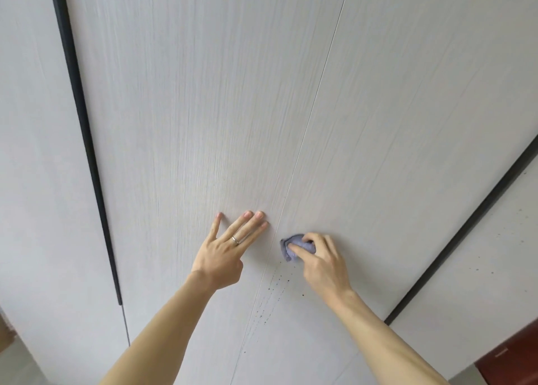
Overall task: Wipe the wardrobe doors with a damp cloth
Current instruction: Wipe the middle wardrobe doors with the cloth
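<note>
Your right hand [321, 263] clutches the bunched cloth [294, 247] against the right wardrobe door [393, 151], dark specks [272, 290] just below it; your left hand [225, 252] presses flat, fingers straight, beside the seam.

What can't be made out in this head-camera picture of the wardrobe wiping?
1. Head view, the cloth: mostly hidden under the right hand gripping it; dampness unreadable.
2. Head view, dark specks below it: too small to identify.
3. Head view, wardrobe doors: tops and bottoms cut off by frame edges.
</note>
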